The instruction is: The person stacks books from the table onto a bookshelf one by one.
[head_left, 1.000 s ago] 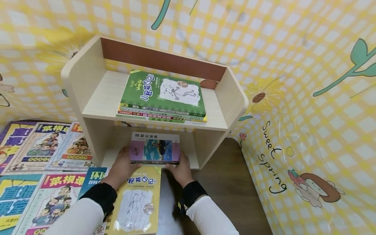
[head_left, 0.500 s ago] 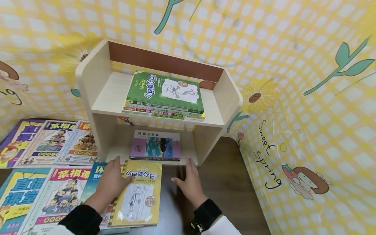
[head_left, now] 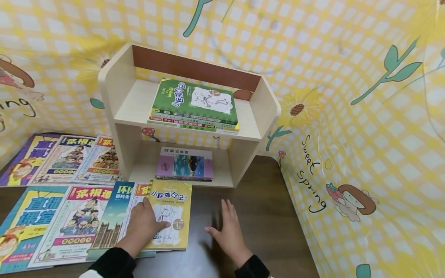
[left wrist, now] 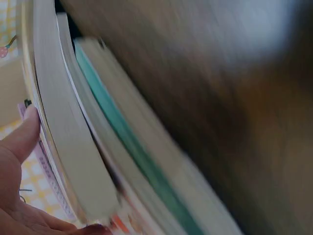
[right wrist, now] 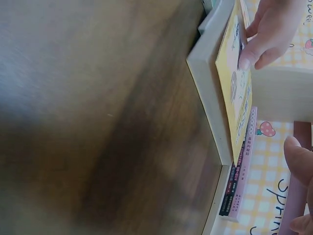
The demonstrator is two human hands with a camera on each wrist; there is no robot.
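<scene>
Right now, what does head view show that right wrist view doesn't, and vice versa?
Head only: the whole wooden shelf, the green book topping a stack on its upper level, the comic books spread at left, and the right hand open above the table. Right wrist only: the yellow book's thickness edge-on and the book spines beneath it. Both: the left hand on the yellow book, and the purple book.

Glossy paper book (head_left: 169, 214) (yellow) on dark wood table (head_left: 267, 216).
</scene>
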